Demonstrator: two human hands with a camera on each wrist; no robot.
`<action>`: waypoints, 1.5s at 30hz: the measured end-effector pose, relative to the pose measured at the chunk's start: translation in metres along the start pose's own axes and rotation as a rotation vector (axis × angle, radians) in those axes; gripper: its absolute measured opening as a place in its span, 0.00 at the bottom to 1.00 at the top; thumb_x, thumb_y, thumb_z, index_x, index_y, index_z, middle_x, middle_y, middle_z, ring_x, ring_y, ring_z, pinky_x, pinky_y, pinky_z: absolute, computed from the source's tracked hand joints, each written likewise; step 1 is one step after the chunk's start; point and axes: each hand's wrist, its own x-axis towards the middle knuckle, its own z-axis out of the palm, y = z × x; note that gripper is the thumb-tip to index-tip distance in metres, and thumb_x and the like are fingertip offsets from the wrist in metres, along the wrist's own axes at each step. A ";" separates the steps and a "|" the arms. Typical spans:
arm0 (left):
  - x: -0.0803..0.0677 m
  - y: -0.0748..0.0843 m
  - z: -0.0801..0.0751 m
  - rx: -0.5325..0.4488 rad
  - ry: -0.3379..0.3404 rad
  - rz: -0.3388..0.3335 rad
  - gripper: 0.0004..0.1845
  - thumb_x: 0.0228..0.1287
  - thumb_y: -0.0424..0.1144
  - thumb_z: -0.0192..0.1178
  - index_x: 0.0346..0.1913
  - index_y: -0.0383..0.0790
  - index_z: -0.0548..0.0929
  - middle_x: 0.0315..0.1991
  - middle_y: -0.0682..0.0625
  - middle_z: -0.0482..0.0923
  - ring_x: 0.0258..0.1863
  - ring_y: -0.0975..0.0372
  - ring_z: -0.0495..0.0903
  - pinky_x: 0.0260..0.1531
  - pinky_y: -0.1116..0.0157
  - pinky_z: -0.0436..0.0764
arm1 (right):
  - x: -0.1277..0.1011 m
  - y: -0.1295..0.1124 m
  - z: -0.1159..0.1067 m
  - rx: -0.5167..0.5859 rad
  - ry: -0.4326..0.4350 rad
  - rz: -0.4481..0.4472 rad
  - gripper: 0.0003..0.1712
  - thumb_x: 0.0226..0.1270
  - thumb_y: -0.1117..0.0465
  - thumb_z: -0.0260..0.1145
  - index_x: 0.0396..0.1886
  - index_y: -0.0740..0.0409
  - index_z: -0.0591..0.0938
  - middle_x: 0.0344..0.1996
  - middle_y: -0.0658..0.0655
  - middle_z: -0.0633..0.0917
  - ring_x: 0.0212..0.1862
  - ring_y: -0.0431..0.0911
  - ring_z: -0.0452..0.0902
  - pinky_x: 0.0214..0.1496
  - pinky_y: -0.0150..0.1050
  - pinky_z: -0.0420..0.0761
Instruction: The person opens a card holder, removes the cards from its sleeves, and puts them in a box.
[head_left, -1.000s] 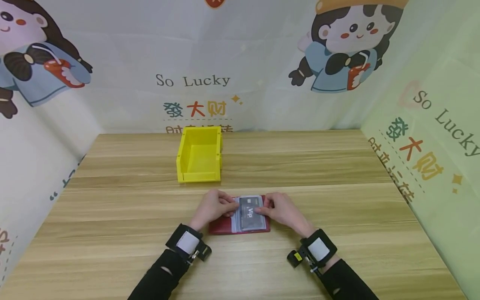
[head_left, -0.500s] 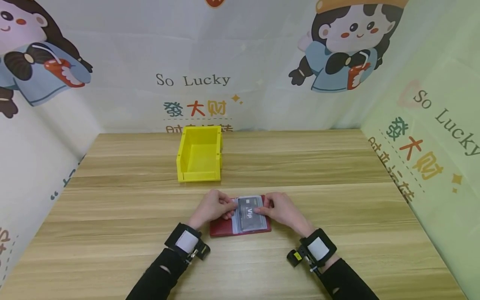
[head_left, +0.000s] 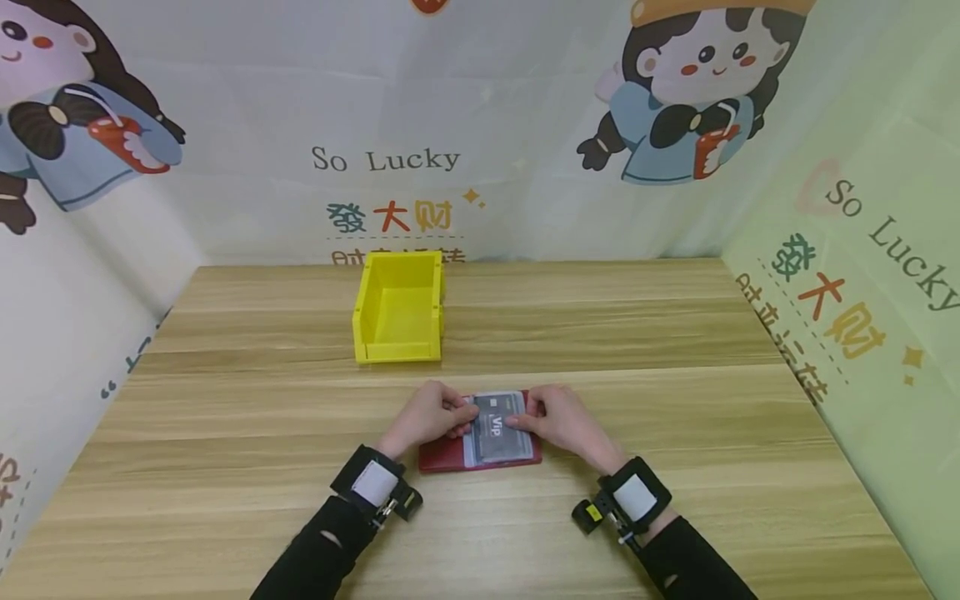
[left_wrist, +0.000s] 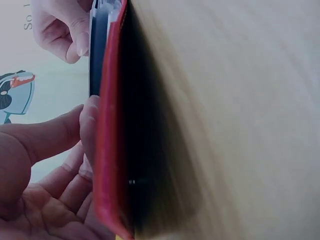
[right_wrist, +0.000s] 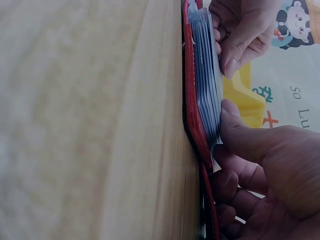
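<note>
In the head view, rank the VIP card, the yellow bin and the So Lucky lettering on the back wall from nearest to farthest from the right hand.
From the right hand:
1. VIP card, touching its fingertips, in the red card holder.
2. Yellow bin, farther back on the left.
3. So Lucky lettering, on the back wall beyond the bin.

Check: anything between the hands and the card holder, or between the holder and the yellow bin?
Nothing visible. Left hand and right hand already touch the red card holder; bare table lies between it and the yellow bin.
</note>
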 end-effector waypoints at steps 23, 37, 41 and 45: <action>-0.003 0.005 0.004 0.120 0.061 -0.043 0.15 0.69 0.39 0.64 0.24 0.38 0.82 0.17 0.52 0.77 0.19 0.65 0.70 0.22 0.71 0.64 | -0.002 0.001 0.001 -0.017 -0.032 -0.105 0.20 0.66 0.53 0.71 0.20 0.54 0.73 0.20 0.45 0.73 0.25 0.38 0.68 0.26 0.28 0.62; -0.008 0.006 -0.013 0.041 -0.010 -0.060 0.12 0.70 0.35 0.61 0.29 0.31 0.85 0.20 0.48 0.82 0.19 0.67 0.77 0.22 0.71 0.79 | -0.001 0.000 0.002 0.001 0.007 -0.087 0.18 0.63 0.57 0.74 0.47 0.58 0.78 0.25 0.51 0.71 0.28 0.42 0.65 0.30 0.31 0.61; -0.010 0.004 -0.016 -0.028 -0.016 -0.056 0.10 0.71 0.33 0.60 0.36 0.27 0.85 0.23 0.45 0.84 0.19 0.67 0.81 0.25 0.68 0.85 | 0.000 0.001 0.000 -0.043 -0.002 -0.129 0.31 0.64 0.57 0.73 0.65 0.59 0.77 0.33 0.54 0.74 0.35 0.44 0.66 0.36 0.33 0.63; -0.011 -0.003 -0.019 -0.108 -0.029 -0.051 0.10 0.71 0.31 0.59 0.42 0.24 0.83 0.27 0.44 0.86 0.20 0.68 0.81 0.27 0.68 0.85 | 0.000 0.003 -0.002 -0.059 -0.020 -0.137 0.30 0.63 0.58 0.73 0.65 0.58 0.79 0.40 0.57 0.75 0.41 0.45 0.67 0.40 0.34 0.65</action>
